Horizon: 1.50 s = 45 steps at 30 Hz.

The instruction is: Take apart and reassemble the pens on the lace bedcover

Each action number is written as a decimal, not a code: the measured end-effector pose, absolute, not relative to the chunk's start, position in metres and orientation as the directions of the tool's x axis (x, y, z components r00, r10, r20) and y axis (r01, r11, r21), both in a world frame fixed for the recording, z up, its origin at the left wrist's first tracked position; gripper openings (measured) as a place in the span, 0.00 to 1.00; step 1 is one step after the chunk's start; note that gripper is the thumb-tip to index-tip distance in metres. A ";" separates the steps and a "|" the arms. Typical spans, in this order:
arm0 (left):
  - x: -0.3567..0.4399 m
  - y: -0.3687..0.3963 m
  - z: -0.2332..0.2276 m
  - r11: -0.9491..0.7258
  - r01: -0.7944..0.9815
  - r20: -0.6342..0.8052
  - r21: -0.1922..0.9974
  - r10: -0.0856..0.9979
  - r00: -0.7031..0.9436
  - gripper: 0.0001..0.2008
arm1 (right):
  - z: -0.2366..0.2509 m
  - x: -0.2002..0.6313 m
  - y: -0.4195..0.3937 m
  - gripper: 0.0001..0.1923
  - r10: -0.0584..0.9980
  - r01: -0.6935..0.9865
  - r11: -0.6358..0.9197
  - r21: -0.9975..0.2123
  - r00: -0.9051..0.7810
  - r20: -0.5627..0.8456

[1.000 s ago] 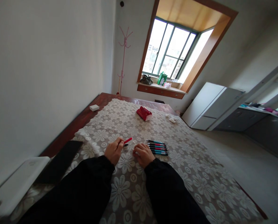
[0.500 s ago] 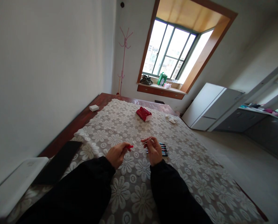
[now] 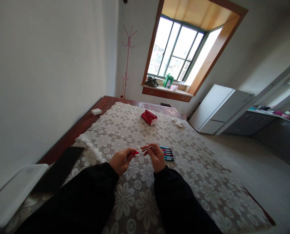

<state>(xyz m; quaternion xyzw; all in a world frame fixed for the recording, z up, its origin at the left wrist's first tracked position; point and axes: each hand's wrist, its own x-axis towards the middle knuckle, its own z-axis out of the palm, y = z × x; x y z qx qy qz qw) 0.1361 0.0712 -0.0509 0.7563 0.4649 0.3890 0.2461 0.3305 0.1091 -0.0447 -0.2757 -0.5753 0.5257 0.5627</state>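
Observation:
Over the flowered tablecloth [image 3: 148, 208], my left hand [image 3: 120, 161] pinches a small red piece [image 3: 134, 152] between thumb and fingertips. A thin pale stick [image 3: 146, 147] is gripped in the fingertips of my right hand [image 3: 156, 158], its end pointing left toward the red piece. The two fingertips are close together; whether stick and red piece touch is too small to tell. Just right of my right hand, several teal and red pens [image 3: 168, 154] lie side by side, partly hidden by the hand.
A red tissue pack [image 3: 149, 117] lies farther back, with crumpled white tissues [image 3: 177, 122] to its right. At left are a small white box [image 3: 96, 111], a flat black panel [image 3: 59, 169] and a white plastic container [image 3: 17, 191]. A wall borders the table's left side.
My right hand has moved left, bringing the pale stick nearer the red piece. More of the pens now shows beside it. The left hand keeps its pinch.

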 end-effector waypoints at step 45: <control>0.133 0.075 -0.050 -0.321 0.734 0.254 0.598 0.945 0.206 0.07 | -0.055 0.336 0.108 0.15 0.700 0.560 0.713 -0.422 -0.602 0.385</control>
